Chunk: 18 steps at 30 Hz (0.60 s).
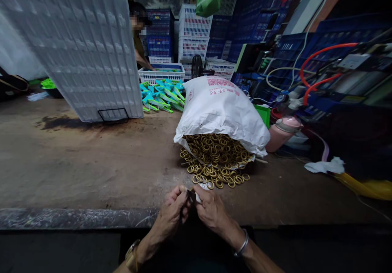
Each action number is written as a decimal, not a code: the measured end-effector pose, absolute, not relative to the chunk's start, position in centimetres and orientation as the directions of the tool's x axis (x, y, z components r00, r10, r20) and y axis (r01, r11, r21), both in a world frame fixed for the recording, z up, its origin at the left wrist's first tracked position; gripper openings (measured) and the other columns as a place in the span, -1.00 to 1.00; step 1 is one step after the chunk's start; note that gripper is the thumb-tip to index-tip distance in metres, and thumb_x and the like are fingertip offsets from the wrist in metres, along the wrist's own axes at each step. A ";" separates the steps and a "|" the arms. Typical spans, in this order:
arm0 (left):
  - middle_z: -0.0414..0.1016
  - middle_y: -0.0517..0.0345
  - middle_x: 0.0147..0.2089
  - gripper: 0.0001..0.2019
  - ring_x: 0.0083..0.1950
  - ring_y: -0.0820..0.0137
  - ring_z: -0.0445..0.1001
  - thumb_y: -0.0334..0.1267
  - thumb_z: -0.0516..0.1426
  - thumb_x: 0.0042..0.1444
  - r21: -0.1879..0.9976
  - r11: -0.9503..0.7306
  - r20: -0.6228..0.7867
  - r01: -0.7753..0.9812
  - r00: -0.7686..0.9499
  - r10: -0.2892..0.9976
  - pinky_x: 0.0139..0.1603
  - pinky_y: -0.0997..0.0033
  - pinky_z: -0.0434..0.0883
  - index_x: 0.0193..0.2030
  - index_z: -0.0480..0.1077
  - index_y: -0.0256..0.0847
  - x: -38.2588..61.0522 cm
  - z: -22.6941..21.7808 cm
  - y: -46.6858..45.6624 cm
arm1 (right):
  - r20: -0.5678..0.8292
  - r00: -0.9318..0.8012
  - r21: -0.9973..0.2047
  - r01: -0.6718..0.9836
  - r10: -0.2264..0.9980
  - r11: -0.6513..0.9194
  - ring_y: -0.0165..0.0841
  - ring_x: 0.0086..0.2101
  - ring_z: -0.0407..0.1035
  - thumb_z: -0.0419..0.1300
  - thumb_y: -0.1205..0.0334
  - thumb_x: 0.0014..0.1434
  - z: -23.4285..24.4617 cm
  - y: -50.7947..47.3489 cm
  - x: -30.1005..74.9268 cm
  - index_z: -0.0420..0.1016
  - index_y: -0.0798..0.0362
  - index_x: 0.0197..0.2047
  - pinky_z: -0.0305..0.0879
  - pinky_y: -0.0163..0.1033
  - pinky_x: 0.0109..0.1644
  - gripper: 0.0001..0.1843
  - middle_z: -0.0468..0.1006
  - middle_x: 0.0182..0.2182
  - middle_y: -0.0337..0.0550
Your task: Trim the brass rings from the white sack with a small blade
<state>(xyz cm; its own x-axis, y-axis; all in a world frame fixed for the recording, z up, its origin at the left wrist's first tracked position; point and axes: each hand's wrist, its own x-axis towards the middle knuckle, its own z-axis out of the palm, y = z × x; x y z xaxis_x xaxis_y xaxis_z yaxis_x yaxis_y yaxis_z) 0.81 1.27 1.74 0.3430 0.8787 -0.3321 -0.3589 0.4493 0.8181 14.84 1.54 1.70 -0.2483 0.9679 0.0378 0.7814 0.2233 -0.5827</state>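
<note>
Both my hands meet just over the table's front edge. With fingertips pinched together, my left hand (172,208) grips one side of a small dark piece (191,195), too small to name. My right hand (212,208) is closed at the other side of it, and a bit of something white (198,198) shows by its thumb. Directly beyond them lies a heap of brass-coloured rings (219,177), spilling from the mouth of a white woven sack (223,105) with red print. The sack lies on its side. My palms and lower fingers are partly hidden.
A large ribbed translucent panel (92,52) leans on a wire stand (113,115) at left. Green and turquoise pieces (162,95) are piled behind. A co-worker (141,52) reaches into a white crate (163,76). At right are a pink bottle (283,134) and hoses.
</note>
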 end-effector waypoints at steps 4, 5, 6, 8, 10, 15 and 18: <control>0.23 0.35 -0.57 -0.68 -0.69 0.66 0.07 0.02 0.15 -0.03 0.832 0.431 -0.333 -0.349 0.307 0.891 -0.69 0.66 0.07 -0.42 0.20 -0.20 1.0 1.2 1.0 | -0.025 -0.280 -0.523 0.822 0.960 0.226 -0.40 -0.49 0.23 -0.08 0.48 -0.10 1.8 1.3 14.8 0.32 0.04 -0.35 -0.04 -0.35 -0.40 -0.73 0.42 -0.51 -0.22; 0.23 0.35 -0.58 -0.68 -0.69 0.66 0.07 0.02 0.15 -0.02 0.836 0.428 -0.331 -0.343 0.307 0.892 -0.69 0.66 0.07 -0.42 0.21 -0.20 0.9 1.1 0.9 | -0.033 -0.284 -0.516 0.826 0.958 0.227 -0.40 -0.48 0.24 -0.08 0.48 -0.10 1.7 1.3 14.8 0.32 0.04 -0.34 -0.04 -0.35 -0.40 -0.73 0.43 -0.50 -0.21; 0.23 0.36 -0.58 -0.67 -0.69 0.66 0.08 0.02 0.15 -0.03 0.840 0.427 -0.332 -0.334 0.304 0.893 -0.69 0.66 0.07 -0.42 0.21 -0.20 0.9 1.0 0.9 | -0.038 -0.288 -0.511 0.829 0.957 0.229 -0.40 -0.48 0.24 -0.08 0.48 -0.09 1.6 1.3 14.9 0.32 0.04 -0.34 -0.04 -0.34 -0.40 -0.73 0.43 -0.49 -0.21; 0.21 0.37 -0.60 -0.66 -0.70 0.66 0.07 0.04 0.15 -0.04 0.846 0.425 -0.336 -0.321 0.296 0.894 -0.70 0.65 0.08 -0.42 0.20 -0.20 1.0 0.8 0.9 | -0.046 -0.293 -0.502 0.833 0.955 0.232 -0.40 -0.47 0.25 -0.08 0.47 -0.08 1.6 1.2 15.0 0.32 0.04 -0.32 -0.05 -0.34 -0.40 -0.72 0.44 -0.48 -0.21; 0.20 0.38 -0.61 -0.64 -0.71 0.66 0.06 0.06 0.14 -0.04 0.850 0.421 -0.337 -0.318 0.287 0.897 -0.72 0.65 0.07 -0.43 0.19 -0.20 1.1 0.6 0.9 | -0.058 -0.286 -0.489 0.843 0.957 0.223 -0.40 -0.47 0.26 -0.09 0.48 -0.07 1.5 1.2 15.0 0.33 0.04 -0.28 -0.05 -0.33 -0.40 -0.69 0.45 -0.46 -0.21; 0.17 0.40 -0.63 -0.64 -0.72 0.67 0.03 0.05 0.14 -0.03 0.854 0.407 -0.329 -0.324 0.270 0.905 -0.73 0.67 0.04 -0.46 0.15 -0.19 1.3 0.9 0.5 | -0.056 -0.330 -0.488 0.833 0.942 0.263 -0.41 -0.47 0.27 -0.07 0.48 -0.12 1.3 1.2 15.1 0.32 0.04 -0.21 -0.04 -0.34 -0.40 -0.62 0.45 -0.48 -0.23; 0.17 0.38 -0.62 -0.67 -0.71 0.68 0.02 0.01 0.13 0.01 0.834 0.436 -0.338 -0.339 0.309 0.889 -0.74 0.68 0.03 -0.45 0.17 -0.20 1.1 1.5 -0.3 | -0.061 -0.301 -0.443 0.863 0.952 0.244 -0.40 -0.48 0.27 -0.05 0.46 -0.10 0.6 1.5 15.9 0.31 0.05 -0.22 -0.06 -0.34 -0.42 -0.66 0.44 -0.48 -0.22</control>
<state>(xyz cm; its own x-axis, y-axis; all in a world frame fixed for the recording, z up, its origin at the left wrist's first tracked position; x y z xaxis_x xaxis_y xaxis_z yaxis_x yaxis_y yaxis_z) 1.06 -0.29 1.49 0.3092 0.8887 -0.3385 -0.3388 0.4355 0.8340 15.86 1.54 0.62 -0.3007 0.9517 -0.0614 0.8626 0.2440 -0.4431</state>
